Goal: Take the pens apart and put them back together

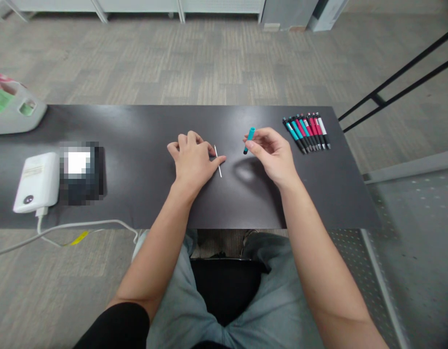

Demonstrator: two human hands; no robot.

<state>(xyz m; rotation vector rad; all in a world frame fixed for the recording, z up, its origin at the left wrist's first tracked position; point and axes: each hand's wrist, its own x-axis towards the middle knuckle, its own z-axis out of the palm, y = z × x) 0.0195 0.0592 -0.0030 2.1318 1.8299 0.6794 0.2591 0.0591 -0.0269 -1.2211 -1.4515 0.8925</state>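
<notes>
In the head view, my right hand [273,152] is raised a little over the dark table, thumb and fingers pinching a short teal pen barrel [251,134] with a dark lower end. The barrel is tilted, and its top looks open. My left hand [193,157] is low over the table, palm down. A thin white pen refill [219,169] runs between its thumb and index finger, held there; its two ends stick out above and below the thumb. The other left fingers are bent and spread.
Several click pens [306,133] in teal, red and white lie side by side at the table's [144,126] back right. To the left are a white power bank [38,182] with a cable [96,223], a blurred dark object [82,186] and a white basket [18,118].
</notes>
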